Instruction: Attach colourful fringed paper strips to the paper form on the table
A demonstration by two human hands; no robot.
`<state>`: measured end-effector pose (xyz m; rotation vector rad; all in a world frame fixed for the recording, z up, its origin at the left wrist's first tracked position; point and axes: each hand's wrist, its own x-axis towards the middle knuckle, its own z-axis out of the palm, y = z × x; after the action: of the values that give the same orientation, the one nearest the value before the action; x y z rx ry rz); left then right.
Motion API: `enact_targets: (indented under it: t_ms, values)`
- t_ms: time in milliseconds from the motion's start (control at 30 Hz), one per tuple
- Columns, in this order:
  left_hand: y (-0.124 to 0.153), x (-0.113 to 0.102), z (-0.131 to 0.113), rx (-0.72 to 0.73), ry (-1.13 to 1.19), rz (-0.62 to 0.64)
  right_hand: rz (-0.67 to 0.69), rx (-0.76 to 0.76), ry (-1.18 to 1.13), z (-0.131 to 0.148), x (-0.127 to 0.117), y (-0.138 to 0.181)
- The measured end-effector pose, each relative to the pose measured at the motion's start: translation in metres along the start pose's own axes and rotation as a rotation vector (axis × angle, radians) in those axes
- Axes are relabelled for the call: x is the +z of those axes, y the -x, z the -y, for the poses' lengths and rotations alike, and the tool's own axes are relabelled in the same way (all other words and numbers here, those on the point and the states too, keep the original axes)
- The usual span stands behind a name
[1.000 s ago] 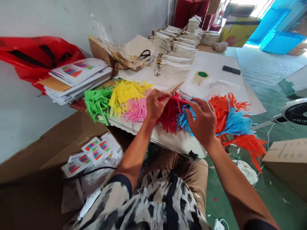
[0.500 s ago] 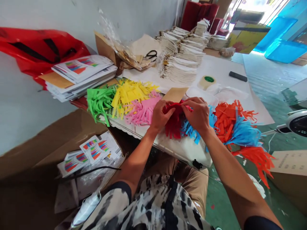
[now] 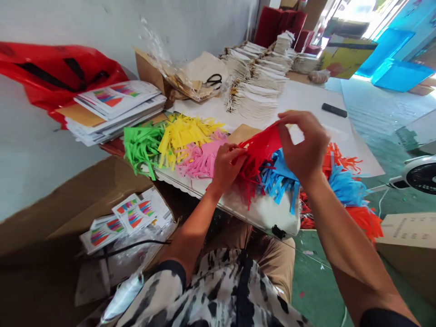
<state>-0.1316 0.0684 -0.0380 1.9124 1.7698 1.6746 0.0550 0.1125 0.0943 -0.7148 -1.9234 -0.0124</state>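
Observation:
My right hand is raised above the table edge, pinching the top of a red fringed paper piece and lifting it off the pile. My left hand is closed on the lower red fringes beside the pink fringed paper. Blue fringed paper lies just under my right hand. Further left lie yellow fringed paper and green fringed paper. Orange fringes and more blue show past my right wrist.
A stack of printed cards and a red bag sit at the left. Stacks of white tags, scissors and a black phone lie further back. A cardboard box and a fan stand on the right.
My right hand has risen from the pile, pulling a red fringed piece up and to the right. My left hand stays down on the red fringes.

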Motion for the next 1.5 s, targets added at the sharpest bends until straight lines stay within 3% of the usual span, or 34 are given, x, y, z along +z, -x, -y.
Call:
enact_targets:
  t_ms: [133, 200, 300, 367, 433, 533, 667, 767, 867, 967, 1033, 1100, 1200, 1333, 1433, 1500]
  values:
    - [0.004, -0.005, 0.001, 0.024, -0.167, 0.133, -0.24, 0.043, 0.048, 0.008, -0.039, -0.008]
    - [0.004, -0.016, -0.01, 0.008, -0.089, 0.096, -0.284, 0.057, 0.103, 0.017, -0.062, -0.001]
    - [0.001, -0.044, -0.048, 0.023, 0.185, -0.1, -0.227, 0.036, 0.203, 0.039, -0.088, 0.022]
    - [-0.002, -0.063, -0.084, 0.117, 0.321, -0.126, -0.182, 0.007, 0.237, 0.054, -0.098, 0.04]
    - [-0.002, -0.076, -0.12, 0.182, 0.346, -0.074, -0.145, 0.012, 0.242, 0.069, -0.103, 0.057]
    - [0.005, -0.078, -0.162, 0.278, 0.314, 0.018, -0.14, 0.053, 0.236, 0.085, -0.108, 0.077]
    - [0.024, -0.063, -0.187, 0.306, 0.266, 0.084, -0.107, 0.045, 0.227, 0.097, -0.117, 0.096]
    - [0.038, -0.057, -0.192, 0.266, 0.311, 0.118, -0.057, 0.032, 0.202, 0.1, -0.126, 0.108]
    - [0.045, -0.06, -0.191, 0.071, 0.5, 0.265, 0.003, 0.13, 0.035, 0.099, -0.14, 0.116]
    - [0.043, -0.064, -0.184, -0.159, 0.837, 0.711, 0.145, 0.3, -0.302, 0.093, -0.153, 0.119]
    - [0.04, -0.065, -0.179, -0.27, 1.018, 1.0, 0.33, 0.385, -0.533, 0.086, -0.155, 0.122]
    - [0.037, -0.063, -0.175, -0.35, 1.103, 1.143, 0.51, 0.476, -0.686, 0.077, -0.151, 0.129]
    - [0.033, -0.061, -0.17, -0.433, 1.071, 1.201, 0.612, 0.69, -0.805, 0.065, -0.143, 0.145]
    - [0.024, -0.062, -0.158, -0.446, 0.855, 1.253, 0.527, 1.005, -0.855, 0.054, -0.144, 0.163]
    - [0.015, -0.06, -0.142, -0.347, 0.598, 1.133, 0.435, 1.073, -0.735, 0.045, -0.148, 0.167]
    - [0.01, -0.056, -0.129, -0.23, 0.346, 0.967, 0.478, 1.067, -0.597, 0.036, -0.144, 0.169]
